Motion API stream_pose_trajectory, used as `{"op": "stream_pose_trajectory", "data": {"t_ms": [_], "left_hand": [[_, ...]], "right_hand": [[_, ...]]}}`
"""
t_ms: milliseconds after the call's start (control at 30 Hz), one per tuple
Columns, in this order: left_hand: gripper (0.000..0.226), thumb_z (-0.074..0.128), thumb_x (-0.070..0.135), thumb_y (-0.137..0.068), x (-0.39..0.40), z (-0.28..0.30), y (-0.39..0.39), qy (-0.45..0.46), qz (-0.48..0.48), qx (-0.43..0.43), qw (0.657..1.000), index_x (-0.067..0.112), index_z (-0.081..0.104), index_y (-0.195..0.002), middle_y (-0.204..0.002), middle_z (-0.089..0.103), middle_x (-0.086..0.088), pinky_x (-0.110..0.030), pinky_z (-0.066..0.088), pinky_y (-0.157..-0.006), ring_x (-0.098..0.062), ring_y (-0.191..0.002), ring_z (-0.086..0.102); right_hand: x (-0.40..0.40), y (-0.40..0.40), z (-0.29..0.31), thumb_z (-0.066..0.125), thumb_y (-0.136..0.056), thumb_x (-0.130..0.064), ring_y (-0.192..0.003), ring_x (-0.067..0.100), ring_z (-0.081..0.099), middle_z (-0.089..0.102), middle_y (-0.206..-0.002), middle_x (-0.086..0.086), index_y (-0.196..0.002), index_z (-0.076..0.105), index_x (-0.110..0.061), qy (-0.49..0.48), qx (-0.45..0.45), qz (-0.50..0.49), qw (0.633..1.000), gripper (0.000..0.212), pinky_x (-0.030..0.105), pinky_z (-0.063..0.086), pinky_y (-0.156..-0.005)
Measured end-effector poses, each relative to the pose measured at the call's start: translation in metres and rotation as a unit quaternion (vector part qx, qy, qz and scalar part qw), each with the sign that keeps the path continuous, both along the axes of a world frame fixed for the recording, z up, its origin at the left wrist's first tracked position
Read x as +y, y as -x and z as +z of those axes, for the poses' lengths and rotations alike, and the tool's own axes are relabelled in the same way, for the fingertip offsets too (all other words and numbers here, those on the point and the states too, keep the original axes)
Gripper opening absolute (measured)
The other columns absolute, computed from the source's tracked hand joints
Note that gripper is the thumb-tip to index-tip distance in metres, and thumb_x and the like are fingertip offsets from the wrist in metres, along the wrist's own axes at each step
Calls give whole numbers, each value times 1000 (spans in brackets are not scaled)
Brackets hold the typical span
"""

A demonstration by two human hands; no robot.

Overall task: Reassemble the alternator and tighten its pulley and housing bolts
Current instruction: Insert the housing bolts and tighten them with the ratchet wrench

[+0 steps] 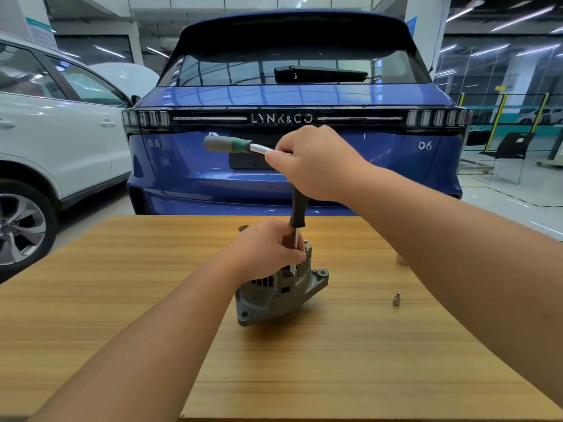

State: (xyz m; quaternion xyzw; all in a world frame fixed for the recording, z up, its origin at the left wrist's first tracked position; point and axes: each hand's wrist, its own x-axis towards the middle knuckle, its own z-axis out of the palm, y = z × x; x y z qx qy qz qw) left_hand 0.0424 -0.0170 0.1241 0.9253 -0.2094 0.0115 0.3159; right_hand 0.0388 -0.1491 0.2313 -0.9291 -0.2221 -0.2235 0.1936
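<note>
Alternator [280, 292] tilted, wrench shaft [296, 239] upright.

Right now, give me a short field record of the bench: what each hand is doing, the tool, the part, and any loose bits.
left hand: steadies the alternator and holds the tool shaft low down
right hand: grips the T-handle wrench at its top
T-handle wrench: upright, tip down at a housing bolt, green grip out to the left
alternator: tilted on the wooden table
loose socket: on the table, right of the alternator, untouched
background: blue car behind the table
</note>
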Motion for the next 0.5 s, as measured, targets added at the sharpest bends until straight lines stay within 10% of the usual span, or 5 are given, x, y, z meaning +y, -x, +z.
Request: {"op": "stream_pose_trajectory", "data": {"t_ms": [133, 300, 433, 500], "left_hand": [[7, 71, 29, -95, 0, 0, -1, -7, -4, -3, 1000, 31, 70, -89, -86, 70, 16, -25, 47, -74, -4, -86, 66], [9, 72, 29, -94, 1, 0, -3, -3, 0, -2, 1000, 33, 69, -86, -84, 70, 17, -26, 46, -72, -3, -85, 66], [10, 72, 29, -94, -1, 1, -4, -21, 1, -2, 1000, 35, 68, -87, -86, 71, 11, -25, 49, -71, -5, -84, 66], [10, 72, 29, -95, -1, 1, -5, -23, 4, -2, 1000, 35, 67, -87, -86, 70, 11, -24, 47, -68, -5, -83, 65]], "right_hand": [[5, 3, 12, 52, -98, -22, -67, 22, 75, 73, -67, 6, -92, 62, -6, -225, 227, -7, 948, 20, 34, 58, -73], [0, 4, -2, 53, -95, -26, -70, 25, 76, 70, -66, -1, -89, 54, -16, -500, 383, 64, 774, 12, 51, 46, -91], [4, -1, -32, 56, -97, -29, -69, 15, 72, 72, -73, -6, -97, 63, -14, -687, 323, 146, 634, 16, 47, 45, -95], [7, 0, -44, 55, -101, -28, -73, 14, 71, 74, -83, -3, -106, 62, -13, -685, 213, 168, 676, 17, 39, 52, -83]]}}
